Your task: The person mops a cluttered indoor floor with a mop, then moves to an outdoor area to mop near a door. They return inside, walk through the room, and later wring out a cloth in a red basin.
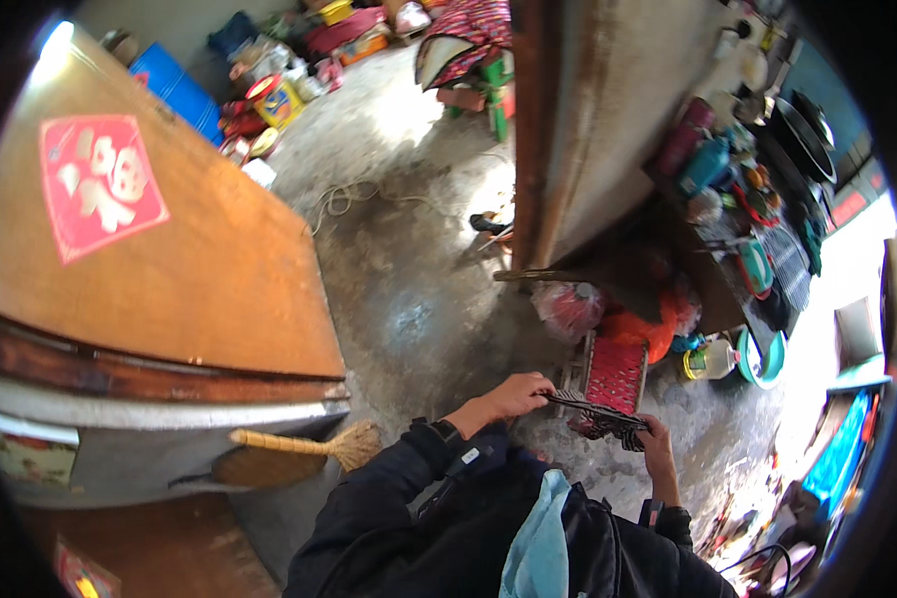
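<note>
Between my two hands a dark striped cloth (pixel 604 412) is stretched out above the concrete floor. My left hand (pixel 522 395) pinches one end of it, and my right hand (pixel 655 439) grips the other end. Part of the fabric hangs down in loose folds near the right side. Just beyond the cloth stands a small stool with a red woven seat (pixel 617 374); the fabric overlaps its near edge in view. Which kind of garment or cloth this is, I cannot tell.
An orange door (pixel 217 254) stands at left, with a straw broom (pixel 351 445) below. Plastic bags (pixel 568 308), an oil bottle (pixel 711 360) and a teal basin (pixel 762 360) lie past the stool. A cluttered counter (pixel 717 276) is at right; cord (pixel 340 196) trails across the floor.
</note>
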Demonstrator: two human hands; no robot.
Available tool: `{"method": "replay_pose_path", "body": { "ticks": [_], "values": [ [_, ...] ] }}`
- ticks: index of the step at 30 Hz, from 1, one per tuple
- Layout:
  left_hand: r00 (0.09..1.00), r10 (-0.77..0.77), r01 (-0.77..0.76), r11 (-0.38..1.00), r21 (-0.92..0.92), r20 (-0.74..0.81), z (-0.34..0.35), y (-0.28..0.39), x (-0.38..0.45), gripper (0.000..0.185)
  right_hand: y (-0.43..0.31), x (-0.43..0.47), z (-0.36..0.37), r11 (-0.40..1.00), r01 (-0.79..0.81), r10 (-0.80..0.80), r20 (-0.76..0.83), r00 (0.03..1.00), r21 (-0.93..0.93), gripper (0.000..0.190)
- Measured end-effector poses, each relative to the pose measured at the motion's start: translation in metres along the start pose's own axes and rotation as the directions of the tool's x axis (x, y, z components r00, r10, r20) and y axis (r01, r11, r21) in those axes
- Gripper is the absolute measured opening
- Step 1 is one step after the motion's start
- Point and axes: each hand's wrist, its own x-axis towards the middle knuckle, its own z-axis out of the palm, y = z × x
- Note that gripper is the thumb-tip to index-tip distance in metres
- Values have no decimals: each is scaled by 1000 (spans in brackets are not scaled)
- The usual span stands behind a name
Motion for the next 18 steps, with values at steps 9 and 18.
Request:
{"method": "replay_pose_path", "body": {
  "ticks": [9, 18],
  "values": [
    [630, -507, 447, 856, -260, -588, -6, -112, -193, 13, 27, 47, 57, 965, -59, 135, 293, 947, -255, 25],
    [413, -792, 440, 606, -663, -449, 58, -99, -293, 15, 53, 90, 65, 957, -123, 218, 372, 902, -262, 25]
  ]
}}
